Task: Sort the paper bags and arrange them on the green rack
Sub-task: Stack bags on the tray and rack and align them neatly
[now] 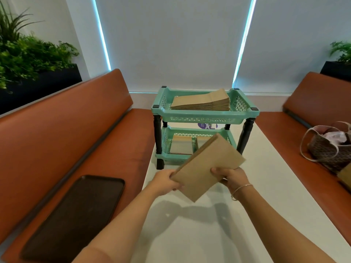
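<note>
White table (256, 215) down the middle, flanked by 2 orange benches: left bench (62, 133), right bench (313, 103). Pale window blinds (171, 44) behind, with thin strips of light at the edges. Leafy plants in a dark planter (28, 54) behind the left bench; another plant (341, 52) at far right. Flat dark tray (76, 217) lying on the left bench seat. Green rack (205, 118) with 2 tiers and black legs, standing on the far end of the table. Woven bag (328, 149) with light handles on the right bench, something pale inside. Thick stack of brown paper bags (203, 102) lying flat in the top tier. More brown paper (182, 145) in the bottom tier, partly hidden; a purple-and-white label (206, 126) visible behind it. Held bundle of bags (209, 168) raised above the table, just in front of the bottom tier, tilted with its far end toward the rack. Left hand (167, 182) gripping the near left corner of the bundle, fingers curled under. Right hand (231, 177) clamped on its right edge, thumb on top. Thin bracelet (240, 190) on the right wrist.
</note>
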`<act>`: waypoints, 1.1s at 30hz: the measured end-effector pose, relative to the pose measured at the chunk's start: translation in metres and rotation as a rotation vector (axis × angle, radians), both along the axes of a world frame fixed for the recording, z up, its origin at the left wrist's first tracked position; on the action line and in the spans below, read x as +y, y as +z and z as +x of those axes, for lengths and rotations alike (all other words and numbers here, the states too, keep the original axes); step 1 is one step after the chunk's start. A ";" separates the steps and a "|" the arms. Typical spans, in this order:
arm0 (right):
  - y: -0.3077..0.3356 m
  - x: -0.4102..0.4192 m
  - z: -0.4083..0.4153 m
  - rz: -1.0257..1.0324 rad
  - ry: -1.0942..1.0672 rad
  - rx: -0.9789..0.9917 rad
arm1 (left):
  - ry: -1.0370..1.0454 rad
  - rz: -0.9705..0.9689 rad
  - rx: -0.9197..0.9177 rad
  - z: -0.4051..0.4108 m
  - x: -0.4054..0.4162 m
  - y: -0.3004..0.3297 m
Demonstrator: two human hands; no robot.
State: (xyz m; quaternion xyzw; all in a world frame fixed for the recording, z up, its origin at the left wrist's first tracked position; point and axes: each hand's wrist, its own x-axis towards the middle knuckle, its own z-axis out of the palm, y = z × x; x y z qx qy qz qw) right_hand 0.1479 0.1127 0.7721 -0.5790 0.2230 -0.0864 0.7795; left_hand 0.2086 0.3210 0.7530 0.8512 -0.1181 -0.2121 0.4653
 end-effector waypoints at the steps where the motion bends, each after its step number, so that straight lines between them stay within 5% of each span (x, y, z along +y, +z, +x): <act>1: 0.002 -0.007 0.000 0.013 -0.041 -0.013 | 0.011 0.018 -0.003 0.004 0.008 0.003; 8: -0.022 -0.031 -0.006 -0.287 0.002 0.121 | 0.178 -0.369 0.143 0.009 0.025 0.005; 12: -0.044 -0.017 -0.002 -0.541 0.000 0.193 | 0.190 -0.403 0.125 0.004 0.012 -0.012; 33: -0.042 -0.011 -0.003 -0.515 0.050 0.244 | 0.161 -0.303 0.046 0.003 0.006 -0.021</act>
